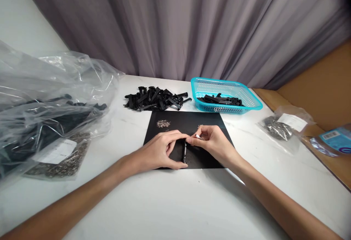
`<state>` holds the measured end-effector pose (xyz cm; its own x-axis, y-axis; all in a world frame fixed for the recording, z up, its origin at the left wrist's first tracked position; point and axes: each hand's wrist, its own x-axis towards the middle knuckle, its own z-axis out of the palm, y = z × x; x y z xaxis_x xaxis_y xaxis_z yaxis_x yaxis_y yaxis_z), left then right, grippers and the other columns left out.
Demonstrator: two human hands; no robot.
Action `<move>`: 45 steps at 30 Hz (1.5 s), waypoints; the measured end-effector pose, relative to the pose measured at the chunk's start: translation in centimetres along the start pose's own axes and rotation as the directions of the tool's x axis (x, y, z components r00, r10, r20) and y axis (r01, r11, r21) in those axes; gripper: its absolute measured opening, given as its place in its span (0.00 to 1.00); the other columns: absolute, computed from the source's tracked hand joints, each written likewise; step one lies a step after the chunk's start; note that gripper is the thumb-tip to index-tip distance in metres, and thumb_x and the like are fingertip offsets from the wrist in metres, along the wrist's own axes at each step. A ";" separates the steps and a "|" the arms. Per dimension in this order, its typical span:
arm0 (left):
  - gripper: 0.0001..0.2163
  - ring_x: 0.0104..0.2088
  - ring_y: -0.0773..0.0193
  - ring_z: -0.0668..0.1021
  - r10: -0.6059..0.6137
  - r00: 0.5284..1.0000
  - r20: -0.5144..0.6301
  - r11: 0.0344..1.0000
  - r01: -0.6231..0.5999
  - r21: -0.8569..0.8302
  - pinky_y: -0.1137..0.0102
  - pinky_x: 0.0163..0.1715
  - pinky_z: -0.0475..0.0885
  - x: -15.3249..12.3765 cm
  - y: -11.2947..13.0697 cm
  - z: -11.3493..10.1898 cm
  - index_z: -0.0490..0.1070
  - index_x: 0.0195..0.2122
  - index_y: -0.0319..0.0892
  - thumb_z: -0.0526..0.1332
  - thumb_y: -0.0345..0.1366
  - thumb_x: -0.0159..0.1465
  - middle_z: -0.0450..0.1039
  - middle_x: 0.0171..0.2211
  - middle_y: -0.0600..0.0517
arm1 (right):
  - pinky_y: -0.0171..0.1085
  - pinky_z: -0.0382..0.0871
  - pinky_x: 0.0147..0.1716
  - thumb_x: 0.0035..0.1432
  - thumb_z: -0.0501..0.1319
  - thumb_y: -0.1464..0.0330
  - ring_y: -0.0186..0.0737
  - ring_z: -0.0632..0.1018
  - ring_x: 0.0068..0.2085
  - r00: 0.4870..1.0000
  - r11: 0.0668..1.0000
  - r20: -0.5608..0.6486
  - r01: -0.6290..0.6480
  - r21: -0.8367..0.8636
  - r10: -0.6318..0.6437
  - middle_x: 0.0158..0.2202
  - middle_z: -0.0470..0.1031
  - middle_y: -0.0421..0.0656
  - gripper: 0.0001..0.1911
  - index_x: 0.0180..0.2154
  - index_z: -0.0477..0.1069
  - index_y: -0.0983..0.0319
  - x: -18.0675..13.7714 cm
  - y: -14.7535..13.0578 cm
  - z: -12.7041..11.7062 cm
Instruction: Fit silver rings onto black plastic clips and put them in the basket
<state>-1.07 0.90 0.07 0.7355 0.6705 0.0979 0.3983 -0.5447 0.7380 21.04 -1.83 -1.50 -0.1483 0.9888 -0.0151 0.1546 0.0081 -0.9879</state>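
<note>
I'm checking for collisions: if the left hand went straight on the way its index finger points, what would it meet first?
Most likely the right hand, its fingertips just ahead of the left hand; depth there is unclear.

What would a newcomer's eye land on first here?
Probably the turquoise basket of black plastic parts, at the back right of the white table. Next, the left hand holds a slim black part over the black mat, close to the right hand. At left sprawls a large clear plastic bag.
</note>
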 end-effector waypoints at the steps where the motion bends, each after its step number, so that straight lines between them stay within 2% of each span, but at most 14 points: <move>1: 0.32 0.25 0.67 0.69 -0.013 1.000 0.003 1.000 0.013 0.012 0.71 0.29 0.65 0.0 0.1 -0.1 0.73 0.59 0.44 0.75 0.45 0.53 0.60 0.21 0.62 | 0.36 0.68 0.30 0.49 0.74 0.49 0.38 0.77 0.30 1.000 1.000 0.003 0.014 -0.027 -0.014 0.27 0.77 0.40 0.25 0.25 0.68 0.60 -0.1 -0.1 -0.1; 4: 0.34 0.23 0.68 0.69 -0.077 0.997 0.023 0.996 0.076 0.051 0.72 0.27 0.64 -0.1 0.3 -0.2 0.72 0.60 0.45 0.75 0.48 0.53 0.60 0.21 0.63 | 0.37 0.65 0.30 0.62 0.65 0.49 0.38 0.76 0.30 0.997 0.972 -0.015 0.070 -0.224 -0.075 0.28 0.77 0.42 0.22 0.29 0.74 0.61 -0.7 -0.9 -0.8; 8: 0.35 0.23 0.68 0.71 -0.112 0.993 0.034 0.992 0.110 0.057 0.73 0.26 0.64 -0.2 0.2 -0.2 0.71 0.62 0.49 0.75 0.48 0.53 0.61 0.22 0.63 | 0.37 0.68 0.33 0.70 0.58 0.55 0.41 0.78 0.37 0.971 0.884 -0.048 0.191 -0.426 -0.233 0.42 0.80 0.47 0.19 0.38 0.78 0.61 -1.6 -2.0 -2.3; 10: 0.34 0.23 0.68 0.71 -0.107 0.994 0.033 0.993 0.105 0.050 0.74 0.25 0.64 -0.3 0.1 -0.1 0.71 0.62 0.49 0.74 0.48 0.53 0.62 0.22 0.62 | 0.36 0.67 0.31 0.72 0.55 0.56 0.39 0.77 0.34 0.969 0.836 -0.007 0.211 -0.507 -0.248 0.38 0.80 0.45 0.19 0.36 0.77 0.60 -1.9 -2.2 -2.9; 13: 0.34 0.23 0.68 0.70 -0.096 0.995 0.031 0.995 0.095 0.041 0.74 0.25 0.65 -0.3 0.0 -0.1 0.71 0.61 0.49 0.74 0.48 0.54 0.63 0.22 0.62 | 0.37 0.61 0.26 0.74 0.54 0.58 0.37 0.72 0.26 0.971 0.680 0.051 0.200 -0.706 -0.232 0.27 0.74 0.40 0.20 0.33 0.76 0.59 -2.1 -1.9 -3.3; 15: 0.34 0.23 0.69 0.70 -0.092 0.995 0.029 0.995 0.091 0.036 0.74 0.25 0.64 -0.3 -0.1 -0.2 0.71 0.61 0.49 0.74 0.49 0.54 0.62 0.22 0.62 | 0.37 0.62 0.26 0.74 0.54 0.60 0.37 0.72 0.27 0.959 0.596 0.090 0.238 -0.767 -0.268 0.28 0.72 0.40 0.18 0.35 0.77 0.59 -2.1 -1.8 -3.5; 18: 0.34 0.22 0.69 0.69 -0.097 0.995 0.033 0.995 0.096 0.041 0.75 0.23 0.64 -0.3 -0.2 -0.2 0.70 0.62 0.49 0.74 0.50 0.55 0.62 0.22 0.62 | 0.37 0.68 0.31 0.74 0.53 0.65 0.37 0.76 0.31 0.936 0.627 0.142 0.323 -0.709 -0.321 0.33 0.74 0.43 0.16 0.43 0.79 0.60 -2.1 -1.9 -3.5; 22: 0.34 0.23 0.68 0.71 -0.090 0.996 0.004 0.995 0.089 0.054 0.73 0.25 0.67 -0.2 -0.4 -0.1 0.70 0.62 0.48 0.73 0.51 0.55 0.64 0.23 0.61 | 0.37 0.71 0.32 0.69 0.61 0.64 0.38 0.78 0.32 0.955 0.827 0.069 0.286 -0.483 -0.290 0.33 0.79 0.42 0.12 0.49 0.79 0.60 -2.1 -2.6 -3.1; 26: 0.30 0.35 0.64 0.76 0.006 0.997 -0.072 0.999 -0.002 0.045 0.66 0.40 0.76 -0.1 -0.5 0.1 0.73 0.57 0.49 0.74 0.49 0.55 0.73 0.42 0.52 | 0.38 0.76 0.36 0.64 0.67 0.60 0.40 0.81 0.36 0.961 0.933 -0.036 0.255 -0.254 -0.273 0.37 0.83 0.44 0.10 0.39 0.81 0.60 -1.8 -2.5 -2.5; 28: 0.29 0.35 0.64 0.76 0.015 0.996 -0.091 0.999 -0.011 0.042 0.65 0.41 0.76 0.0 -0.4 0.1 0.74 0.55 0.47 0.75 0.49 0.54 0.72 0.44 0.51 | 0.37 0.76 0.34 0.61 0.69 0.60 0.41 0.82 0.36 0.962 0.953 -0.073 0.249 -0.173 -0.264 0.38 0.83 0.44 0.10 0.38 0.82 0.60 -1.7 -2.3 -2.2; 33: 0.30 0.30 0.65 0.75 -0.025 0.994 -0.107 0.998 0.031 0.054 0.67 0.35 0.73 0.3 -0.3 0.0 0.75 0.54 0.46 0.75 0.52 0.53 0.70 0.34 0.55 | 0.35 0.76 0.27 0.58 0.72 0.60 0.37 0.80 0.30 0.974 0.978 -0.087 0.208 -0.029 -0.210 0.37 0.83 0.43 0.10 0.38 0.82 0.60 -1.3 -1.9 -1.9; 38: 0.28 0.29 0.67 0.75 -0.042 0.994 -0.103 0.999 0.043 0.014 0.68 0.35 0.71 0.3 -0.3 -0.1 0.76 0.51 0.45 0.76 0.51 0.52 0.73 0.38 0.54 | 0.35 0.76 0.29 0.62 0.69 0.58 0.35 0.78 0.28 0.972 0.965 -0.020 0.233 0.119 -0.232 0.31 0.82 0.43 0.13 0.37 0.78 0.62 -0.8 -1.0 -1.6; 42: 0.30 0.30 0.64 0.75 -0.071 0.994 -0.086 0.997 0.074 0.025 0.68 0.35 0.69 0.5 -0.1 -0.2 0.77 0.52 0.44 0.76 0.52 0.51 0.69 0.28 0.58 | 0.36 0.76 0.31 0.68 0.63 0.55 0.36 0.80 0.29 0.964 0.961 -0.076 0.262 0.091 -0.256 0.31 0.81 0.43 0.15 0.37 0.71 0.61 -0.1 0.4 -0.9; 45: 0.30 0.30 0.65 0.74 -0.068 0.995 -0.070 0.997 0.069 0.016 0.68 0.35 0.69 0.6 0.0 -0.3 0.77 0.52 0.45 0.76 0.51 0.50 0.69 0.29 0.58 | 0.37 0.76 0.32 0.70 0.60 0.54 0.36 0.79 0.30 0.947 0.951 -0.117 0.307 0.035 -0.301 0.32 0.80 0.42 0.16 0.37 0.69 0.60 0.2 0.9 -0.4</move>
<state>-0.76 1.42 0.33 0.6667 0.7394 0.0938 0.4569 -0.5049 0.7324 21.58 -1.55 -2.29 -0.0728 0.9509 0.3008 0.0670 0.3056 -0.9498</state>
